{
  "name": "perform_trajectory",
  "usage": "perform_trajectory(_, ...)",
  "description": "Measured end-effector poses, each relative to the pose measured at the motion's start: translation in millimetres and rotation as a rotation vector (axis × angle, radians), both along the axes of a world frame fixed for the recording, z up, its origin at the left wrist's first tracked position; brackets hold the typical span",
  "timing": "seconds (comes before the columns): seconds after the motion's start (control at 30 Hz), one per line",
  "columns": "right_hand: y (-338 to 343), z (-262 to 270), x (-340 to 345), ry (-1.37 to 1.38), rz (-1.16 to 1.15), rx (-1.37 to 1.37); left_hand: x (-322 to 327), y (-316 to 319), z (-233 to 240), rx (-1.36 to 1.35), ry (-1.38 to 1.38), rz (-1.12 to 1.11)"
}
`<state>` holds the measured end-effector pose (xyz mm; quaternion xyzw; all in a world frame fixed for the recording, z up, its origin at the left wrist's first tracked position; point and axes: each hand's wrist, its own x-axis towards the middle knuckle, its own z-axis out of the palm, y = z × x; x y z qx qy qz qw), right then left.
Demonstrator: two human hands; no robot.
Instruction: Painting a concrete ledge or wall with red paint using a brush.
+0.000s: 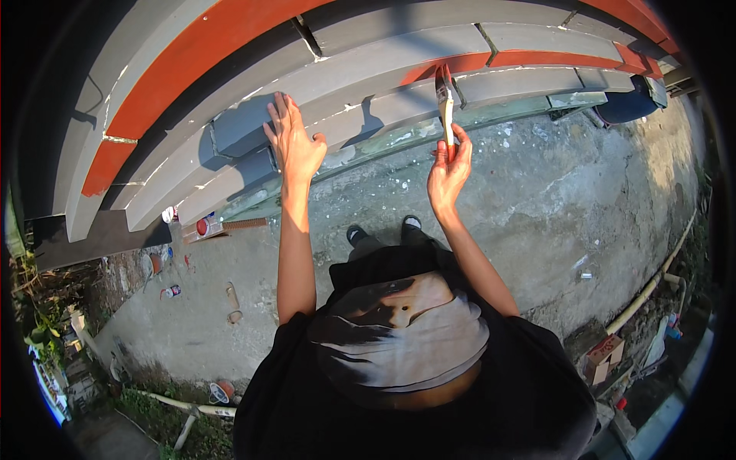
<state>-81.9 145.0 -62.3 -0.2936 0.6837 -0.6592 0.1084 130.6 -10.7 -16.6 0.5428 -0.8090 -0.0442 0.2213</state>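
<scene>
My right hand (pixel 450 167) grips a paintbrush (pixel 445 109) by its pale handle. Its dark, red-tinged bristles touch a grey ledge face, at the lower side of a wet-looking orange-red painted stretch (pixel 425 70). That colour fades out towards the left, and a finished-looking red strip (pixel 552 58) continues to the right. Flat against the stepped grey ledge (pixel 356 72) rests my left hand (pixel 293 135), fingers spread, holding nothing. One fingertip shows a red smudge. Hand shadows fall on the ledges around both hands.
A broad orange-red band (pixel 190 63) runs along the upper left ledge. Below lies a paint-spotted concrete floor (pixel 517 190). A clear box with a red item (pixel 202 226) sits at the wall's left foot. At right are a bamboo-like pole (pixel 650 290) and a cardboard box (pixel 604 357).
</scene>
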Motion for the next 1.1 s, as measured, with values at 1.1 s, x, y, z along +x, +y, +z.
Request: perform_trajectory(1.1, -9.5, 18.2, -157.3, 0.335, 0.163, 0.086, -9.1, 2.1, -3.0, 0.032, 0.086, 0.063)
